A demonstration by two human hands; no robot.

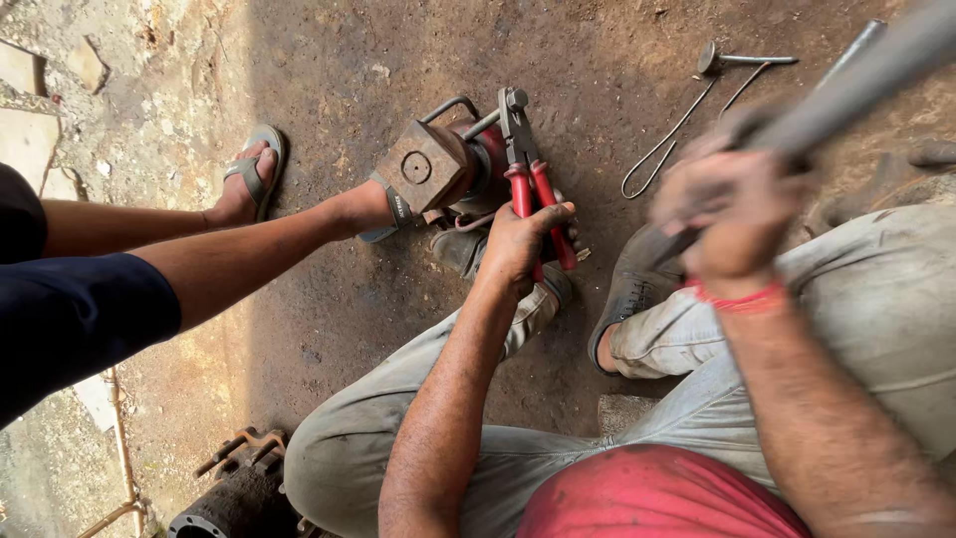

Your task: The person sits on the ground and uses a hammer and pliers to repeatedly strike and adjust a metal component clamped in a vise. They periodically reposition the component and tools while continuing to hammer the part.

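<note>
My left hand [523, 242] grips the red handles of a pair of pliers [526, 171], whose jaws clamp a metal piece on a rusty reddish motor-like part [438, 164] on the ground. My right hand [732, 214], blurred by motion, is closed around a long grey metal bar [856, 80] raised at the upper right. Another person's sandalled foot [383, 209] presses against the rusty part.
The other person's second foot [249, 179] in a sandal rests on the dirt at left. A bent wire tool [687, 120] lies at the upper right. A dark cylindrical metal part [234, 493] sits at the bottom left. My shoes [637, 284] are planted near the work.
</note>
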